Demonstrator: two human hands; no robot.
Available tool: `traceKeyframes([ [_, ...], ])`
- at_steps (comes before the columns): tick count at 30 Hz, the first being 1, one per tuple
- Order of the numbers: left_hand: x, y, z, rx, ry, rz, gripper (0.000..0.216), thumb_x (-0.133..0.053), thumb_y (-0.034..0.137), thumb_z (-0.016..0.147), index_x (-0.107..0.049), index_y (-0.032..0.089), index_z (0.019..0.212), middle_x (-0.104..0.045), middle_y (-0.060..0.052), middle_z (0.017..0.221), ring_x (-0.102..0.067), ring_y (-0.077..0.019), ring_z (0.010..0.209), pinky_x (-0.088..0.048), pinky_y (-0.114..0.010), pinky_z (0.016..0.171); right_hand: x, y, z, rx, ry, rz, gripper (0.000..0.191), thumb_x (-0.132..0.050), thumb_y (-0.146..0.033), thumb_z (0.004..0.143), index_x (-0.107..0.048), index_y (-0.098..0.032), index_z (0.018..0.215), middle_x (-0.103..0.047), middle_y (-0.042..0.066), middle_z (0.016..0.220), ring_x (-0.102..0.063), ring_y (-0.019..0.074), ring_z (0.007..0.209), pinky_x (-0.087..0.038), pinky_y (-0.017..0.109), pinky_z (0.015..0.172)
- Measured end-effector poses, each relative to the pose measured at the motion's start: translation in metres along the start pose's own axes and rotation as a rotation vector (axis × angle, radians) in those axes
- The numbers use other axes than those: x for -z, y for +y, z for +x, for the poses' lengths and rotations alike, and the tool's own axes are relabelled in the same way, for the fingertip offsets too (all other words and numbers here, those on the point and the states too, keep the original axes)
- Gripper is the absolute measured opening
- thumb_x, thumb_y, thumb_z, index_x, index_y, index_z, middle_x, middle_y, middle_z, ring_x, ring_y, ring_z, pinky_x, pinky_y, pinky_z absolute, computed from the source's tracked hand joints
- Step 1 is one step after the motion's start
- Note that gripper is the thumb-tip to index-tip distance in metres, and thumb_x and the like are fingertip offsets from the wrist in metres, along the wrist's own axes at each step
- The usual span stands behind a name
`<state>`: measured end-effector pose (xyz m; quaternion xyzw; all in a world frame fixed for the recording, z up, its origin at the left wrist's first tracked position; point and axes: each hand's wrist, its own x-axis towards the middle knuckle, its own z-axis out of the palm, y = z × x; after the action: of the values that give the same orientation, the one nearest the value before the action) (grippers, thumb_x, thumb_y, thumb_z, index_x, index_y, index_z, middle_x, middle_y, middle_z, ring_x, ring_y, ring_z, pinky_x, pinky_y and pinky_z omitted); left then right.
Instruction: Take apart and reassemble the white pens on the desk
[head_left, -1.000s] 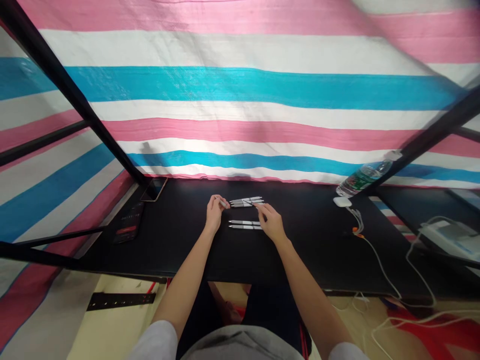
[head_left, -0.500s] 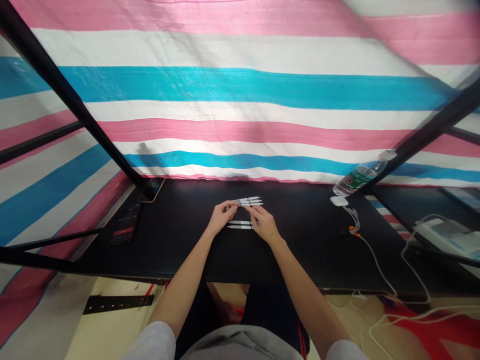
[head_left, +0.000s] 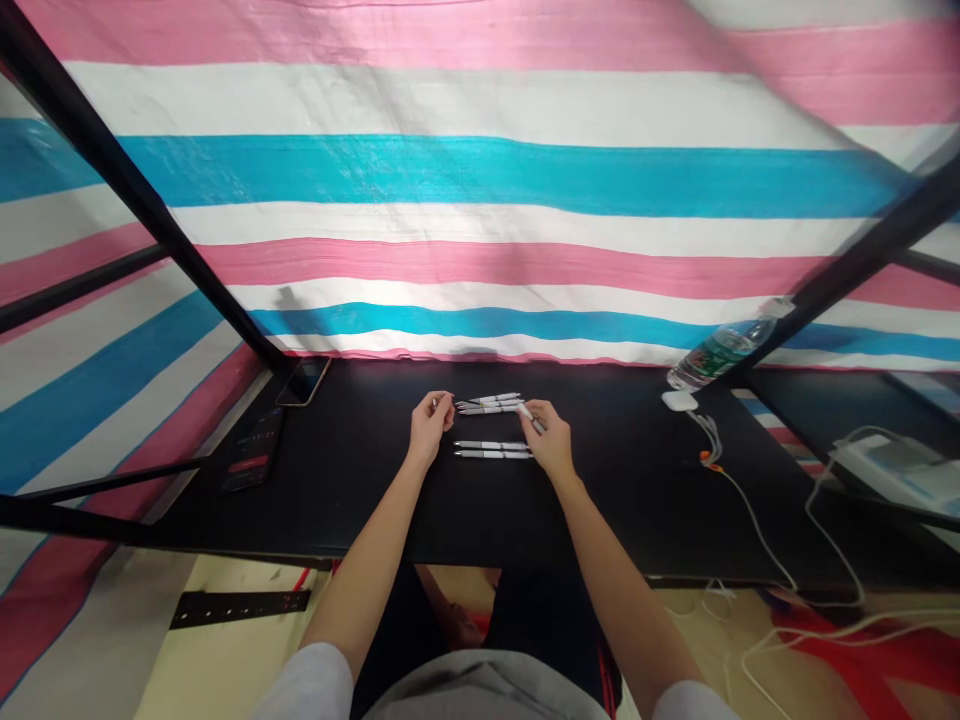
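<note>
On the black tabletop, two loose groups of white retractable pens lie side by side: an upper group and a lower pair. My right hand is shut on a white pen, which slants out from its fingertips just right of both groups. My left hand is pinched around a small metal-tipped pen part, mostly hidden by its fingers, left of the upper group. Neither hand touches the pens on the table.
A smartphone and a dark keypad-like device lie at the table's left. At the right stand a water bottle and a white charger with cables. Black frame poles and a striped tarp surround the table.
My hands have moved apart from over the upper pens, the left going leftward and the right going rightward. The right hand has drawn a pen out with it.
</note>
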<state>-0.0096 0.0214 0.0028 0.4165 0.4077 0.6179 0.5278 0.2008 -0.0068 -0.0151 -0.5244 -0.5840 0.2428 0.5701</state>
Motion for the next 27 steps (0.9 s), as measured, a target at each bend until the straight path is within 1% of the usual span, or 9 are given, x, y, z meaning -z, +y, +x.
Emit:
traceKeyframes([
  [2, 0.001, 0.001, 0.001, 0.008, 0.04, -0.028, 0.032, -0.073, 0.044, 0.071, -0.062, 0.016, 0.081, -0.048, 0.004, 0.057, -0.039, -0.0054, 0.048, -0.025, -0.018, 0.042, 0.002, 0.004, 0.004, -0.085, 0.046, 0.148, 0.028, -0.063, -0.042, 0.082, -0.066, -0.019, 0.098, -0.071, 0.006, 0.086, -0.064, 0.0158, 0.07, -0.052, 0.026, 0.059],
  [4, 0.001, 0.001, 0.001, 0.021, 0.051, -0.03, 0.032, -0.074, 0.043, 0.071, -0.062, 0.016, 0.08, -0.047, 0.004, 0.057, -0.039, -0.0053, 0.047, -0.025, -0.018, 0.042, 0.003, 0.006, 0.008, -0.168, 0.059, 0.303, 0.035, -0.061, -0.047, 0.081, -0.066, -0.019, 0.101, -0.069, 0.005, 0.08, -0.056, 0.0124, 0.057, -0.042, 0.023, 0.044],
  [5, 0.0, 0.001, 0.001, 0.025, 0.052, -0.027, 0.031, -0.074, 0.043, 0.071, -0.062, 0.016, 0.08, -0.048, 0.004, 0.057, -0.039, -0.0052, 0.047, -0.025, -0.018, 0.042, 0.004, 0.007, 0.01, -0.215, 0.058, 0.382, 0.037, -0.061, -0.049, 0.081, -0.066, -0.018, 0.102, -0.068, 0.004, 0.076, -0.052, 0.0109, 0.053, -0.036, 0.022, 0.04],
  [6, 0.0, 0.001, 0.001, 0.029, 0.049, -0.022, 0.031, -0.074, 0.043, 0.071, -0.062, 0.016, 0.081, -0.048, 0.004, 0.057, -0.039, -0.0051, 0.047, -0.025, -0.018, 0.042, 0.004, 0.008, 0.011, -0.266, 0.057, 0.458, 0.039, -0.06, -0.05, 0.081, -0.066, -0.018, 0.102, -0.066, 0.003, 0.073, -0.049, 0.0098, 0.05, -0.032, 0.021, 0.038],
  [8, 0.0, 0.001, 0.0, 0.032, 0.046, -0.016, 0.032, -0.074, 0.043, 0.071, -0.062, 0.016, 0.081, -0.048, 0.003, 0.057, -0.04, -0.0051, 0.048, -0.025, -0.018, 0.042, 0.005, 0.008, 0.014, -0.363, 0.052, 0.596, 0.039, -0.063, -0.049, 0.078, -0.067, -0.018, 0.101, -0.062, 0.001, 0.069, -0.045, 0.0085, 0.048, -0.028, 0.02, 0.037],
  [11, 0.0, 0.001, 0.0, 0.034, 0.043, -0.016, 0.032, -0.074, 0.043, 0.07, -0.062, 0.016, 0.081, -0.048, 0.003, 0.057, -0.04, -0.005, 0.048, -0.025, -0.018, 0.042, 0.007, 0.008, 0.016, -0.46, 0.051, 0.725, 0.037, -0.067, -0.044, 0.073, -0.068, -0.018, 0.098, -0.06, 0.0, 0.068, -0.047, 0.0087, 0.051, -0.03, 0.021, 0.04],
  [13, 0.0, 0.001, 0.0, 0.037, 0.038, -0.016, 0.033, -0.074, 0.044, 0.07, -0.062, 0.015, 0.081, -0.048, 0.004, 0.057, -0.04, -0.0051, 0.048, -0.024, -0.018, 0.042, 0.008, 0.009, 0.016, -0.48, 0.045, 0.749, 0.035, -0.07, -0.041, 0.069, -0.068, -0.018, 0.096, -0.06, 0.0, 0.068, -0.049, 0.0092, 0.053, -0.033, 0.021, 0.042],
  [21, 0.0, -0.001, 0.0, 0.047, 0.025, 0.01, 0.036, -0.074, 0.046, 0.069, -0.061, 0.015, 0.082, -0.049, 0.004, 0.058, -0.04, -0.005, 0.048, -0.024, -0.017, 0.042, 0.007, 0.018, 0.015, -0.442, 0.018, 0.645, 0.037, -0.073, -0.038, 0.067, -0.06, -0.021, 0.097, -0.062, -0.001, 0.071, -0.057, 0.0132, 0.059, -0.045, 0.025, 0.046],
  [27, 0.001, -0.003, 0.0, 0.052, 0.01, 0.028, 0.034, -0.074, 0.044, 0.07, -0.062, 0.015, 0.083, -0.049, 0.003, 0.058, -0.041, -0.0053, 0.048, -0.025, -0.017, 0.042, 0.008, 0.012, 0.014, -0.466, 0.007, 0.656, 0.042, -0.077, -0.037, 0.064, -0.057, -0.022, 0.098, -0.063, -0.001, 0.073, -0.061, 0.0147, 0.063, -0.051, 0.026, 0.048],
])
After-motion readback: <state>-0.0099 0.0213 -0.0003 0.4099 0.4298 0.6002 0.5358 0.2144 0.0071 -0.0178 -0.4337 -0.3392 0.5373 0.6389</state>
